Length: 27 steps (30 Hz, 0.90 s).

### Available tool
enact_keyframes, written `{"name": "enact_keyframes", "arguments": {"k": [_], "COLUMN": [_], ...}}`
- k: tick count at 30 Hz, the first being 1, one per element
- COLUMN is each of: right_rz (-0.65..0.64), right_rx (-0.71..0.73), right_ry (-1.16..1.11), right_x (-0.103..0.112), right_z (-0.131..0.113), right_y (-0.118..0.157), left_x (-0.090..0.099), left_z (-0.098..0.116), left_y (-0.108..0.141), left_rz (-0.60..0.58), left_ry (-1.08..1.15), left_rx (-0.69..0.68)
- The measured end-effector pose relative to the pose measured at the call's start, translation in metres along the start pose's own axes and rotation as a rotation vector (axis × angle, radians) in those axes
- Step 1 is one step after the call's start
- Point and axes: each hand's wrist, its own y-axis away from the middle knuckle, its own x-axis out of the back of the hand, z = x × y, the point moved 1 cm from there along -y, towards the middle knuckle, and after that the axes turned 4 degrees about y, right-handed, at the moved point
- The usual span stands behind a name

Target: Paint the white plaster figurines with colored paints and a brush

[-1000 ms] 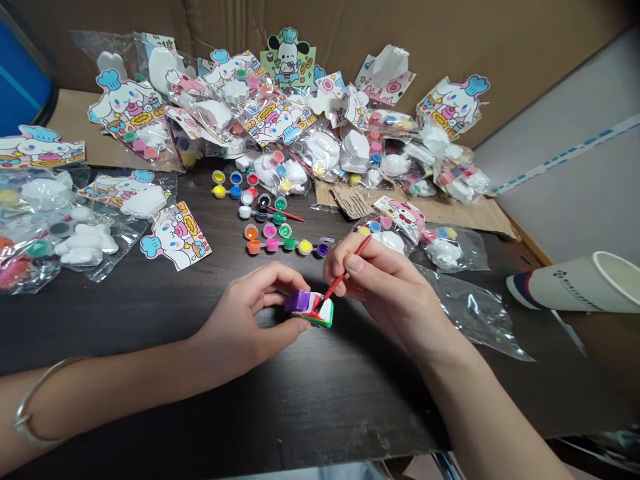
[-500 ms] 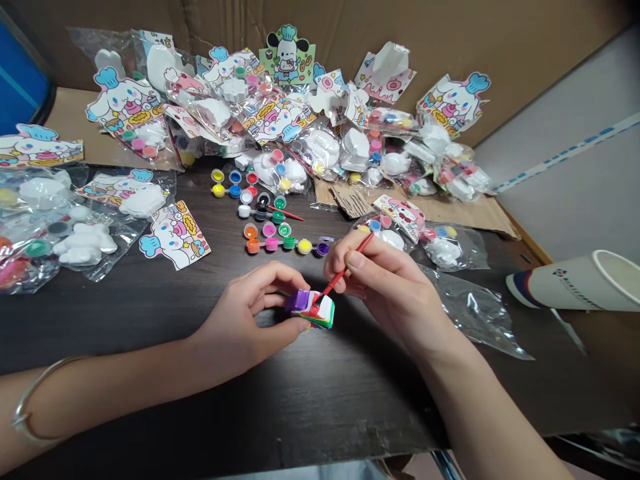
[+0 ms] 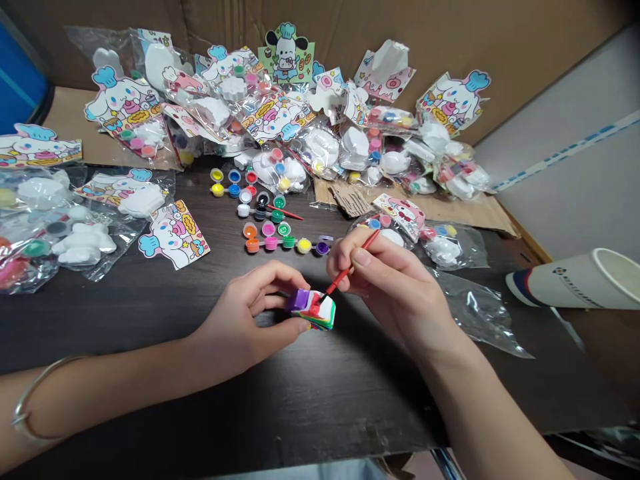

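Note:
Between the thumb and fingers of my left hand is a small block-shaped figurine, painted purple at its left end, with red and bare white on top and green and yellow along its edge. My right hand pinches a red paintbrush, whose dark tip touches the top beside the red patch. Behind the figurine, open paint pots stand in joined strips, in orange, pink, green, yellow and purple. Farther back are more pots and another red brush.
Bagged white figurines and cartoon cards are heaped along the back. More bags lie at the left. At the right are an empty clear bag and a paper cup on its side.
The brush tip has shifted slightly right on the top, along with my right hand. The red patch looks a little larger. My left hand keeps its hold.

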Motion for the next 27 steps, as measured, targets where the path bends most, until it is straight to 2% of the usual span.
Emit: {"name": "enact_keyframes", "arguments": {"k": [5,10,15,22,27], "right_rz": [-0.038,0.001,-0.033,0.068,0.011], "right_rx": [-0.005,-0.005,-0.007,0.012,0.011], "right_ry": [-0.003,0.030,-0.009,0.029,0.041], "right_x": [-0.0010,-0.0002,-0.0004,0.0015,0.0003], "right_z": [0.0006,0.0002,0.0003,-0.0012,-0.0015], "right_y": [-0.0004,-0.0012,-0.0013,-0.0027,-0.0025], "left_x": [0.0005,0.0006,0.0015,0.0013,0.0008], "left_z": [0.0000,-0.0017,-0.0023,-0.0022,-0.0019], "left_y": [0.0005,0.0012,0.0003,0.0021,0.0032], "left_rz": [-0.010,-0.020,-0.031,-0.035,-0.036], "left_ry": [0.019,0.047,0.049,0.031,0.027], "left_rx": [0.008,0.004,0.006,-0.006,-0.001]}}
